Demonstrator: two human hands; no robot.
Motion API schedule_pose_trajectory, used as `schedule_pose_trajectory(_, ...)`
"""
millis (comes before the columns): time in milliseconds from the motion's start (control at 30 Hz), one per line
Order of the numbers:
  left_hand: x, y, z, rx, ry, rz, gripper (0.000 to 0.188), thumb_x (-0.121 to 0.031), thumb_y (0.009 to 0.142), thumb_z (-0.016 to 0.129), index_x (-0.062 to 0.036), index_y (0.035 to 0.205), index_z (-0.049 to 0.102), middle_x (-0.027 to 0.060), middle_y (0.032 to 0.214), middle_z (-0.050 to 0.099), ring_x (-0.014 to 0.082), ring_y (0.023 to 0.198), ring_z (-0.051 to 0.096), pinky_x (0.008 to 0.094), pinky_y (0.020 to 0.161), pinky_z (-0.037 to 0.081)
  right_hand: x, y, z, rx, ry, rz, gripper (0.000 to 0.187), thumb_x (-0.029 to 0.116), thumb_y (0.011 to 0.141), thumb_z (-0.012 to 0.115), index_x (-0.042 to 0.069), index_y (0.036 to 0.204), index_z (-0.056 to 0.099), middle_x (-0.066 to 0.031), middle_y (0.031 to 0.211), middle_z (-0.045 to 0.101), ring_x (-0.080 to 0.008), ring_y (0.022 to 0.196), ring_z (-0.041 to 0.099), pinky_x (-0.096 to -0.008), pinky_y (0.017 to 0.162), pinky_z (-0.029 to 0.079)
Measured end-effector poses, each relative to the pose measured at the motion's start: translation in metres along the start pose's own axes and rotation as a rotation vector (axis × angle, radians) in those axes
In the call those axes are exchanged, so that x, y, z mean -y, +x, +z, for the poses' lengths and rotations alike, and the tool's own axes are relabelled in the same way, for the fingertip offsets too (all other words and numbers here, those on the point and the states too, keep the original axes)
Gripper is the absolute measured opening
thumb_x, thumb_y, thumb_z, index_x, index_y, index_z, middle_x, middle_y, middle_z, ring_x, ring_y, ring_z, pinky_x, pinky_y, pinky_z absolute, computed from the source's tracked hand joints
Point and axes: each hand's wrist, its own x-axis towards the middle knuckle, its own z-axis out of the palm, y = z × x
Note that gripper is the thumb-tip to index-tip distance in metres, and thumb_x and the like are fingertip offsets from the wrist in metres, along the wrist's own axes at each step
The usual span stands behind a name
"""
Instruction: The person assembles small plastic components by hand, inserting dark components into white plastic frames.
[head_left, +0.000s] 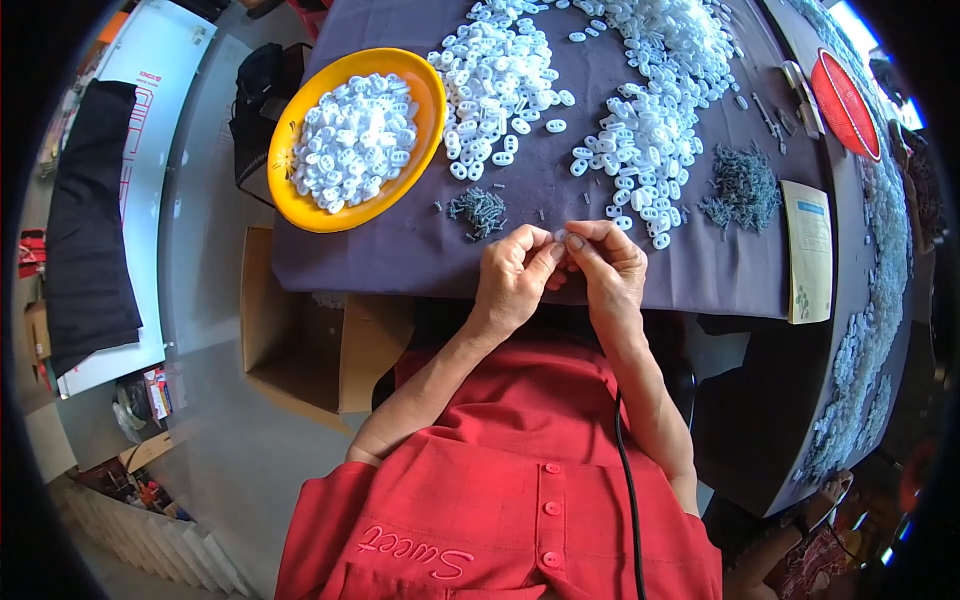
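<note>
Close to the table's front edge, my left hand (518, 277) and my right hand (607, 270) meet fingertip to fingertip. Pinched between them is a small white oval plastic piece (561, 236), mostly covered by my fingers. Beyond my hands lie two heaps of white oval plastic pieces with two holes each, a left heap (490, 90) and a right heap (650, 130). A small pile of grey pins (478, 211) sits left of my left hand. Off to the right of my right hand is a larger pile of grey pins (742, 187).
A yellow bowl (432, 90) full of white pieces stands at the table's left edge. A booklet (808, 250) lies at the right, with a red mesh basket (845, 105) farther back. Below the table at left is an open cardboard box (290, 370). Another person's arm (770, 545) shows lower right.
</note>
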Motion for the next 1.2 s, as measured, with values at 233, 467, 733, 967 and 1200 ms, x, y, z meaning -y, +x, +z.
schedule_pose_trajectory(233,0.002,-0.001,0.000,0.013,-0.063,0.000,0.012,-0.009,0.087,0.057,0.0021,0.083,0.059,0.0041,0.071,0.063,0.0078,0.061,0.058,0.0210,0.056,0.048,0.003,0.000,0.000,-0.015,0.088,0.118,0.009,0.000,0.082,0.060,0.001,0.090,0.064,-0.0009,0.075,0.062,-0.0047,0.061,0.052,-0.0183,0.058,0.044)
schedule_pose_trajectory(467,-0.003,0.004,-0.009,0.030,-0.323,-0.253,0.017,-0.013,0.089,0.055,0.0016,0.084,0.059,0.0060,0.071,0.063,0.0103,0.059,0.059,0.0226,0.055,0.050,0.010,0.008,-0.009,0.097,-0.057,0.145,0.011,0.002,0.083,0.061,0.001,0.093,0.064,-0.0019,0.076,0.063,-0.0056,0.061,0.054,-0.0189,0.058,0.045)
schedule_pose_trajectory(733,-0.006,0.012,-0.012,0.034,-0.225,-0.247,0.018,-0.015,0.088,0.057,0.0013,0.083,0.061,0.0056,0.073,0.063,0.0099,0.058,0.059,0.0217,0.053,0.051,0.002,0.002,-0.008,0.133,-0.189,0.036,0.019,-0.003,0.080,0.062,-0.002,0.099,0.061,-0.0016,0.084,0.061,-0.0070,0.073,0.058,-0.0198,0.066,0.048)
schedule_pose_trajectory(967,0.000,0.012,-0.011,-0.021,-0.286,-0.274,0.016,-0.015,0.087,0.059,0.0006,0.083,0.062,0.0066,0.075,0.064,0.0112,0.059,0.061,0.0231,0.053,0.052,0.000,-0.004,-0.009,0.173,-0.558,-0.269,0.031,-0.010,0.077,0.060,-0.002,0.106,0.053,-0.0022,0.087,0.058,-0.0075,0.080,0.057,-0.0198,0.071,0.047)
schedule_pose_trajectory(1200,-0.004,0.008,-0.008,-0.029,-0.277,-0.246,0.016,-0.016,0.086,0.061,-0.0003,0.086,0.063,0.0058,0.074,0.063,0.0105,0.059,0.060,0.0218,0.051,0.050,0.001,-0.005,-0.006,0.088,-0.310,-0.151,0.025,-0.007,0.079,0.060,-0.001,0.103,0.055,-0.0024,0.084,0.057,-0.0068,0.071,0.056,-0.0189,0.063,0.047)
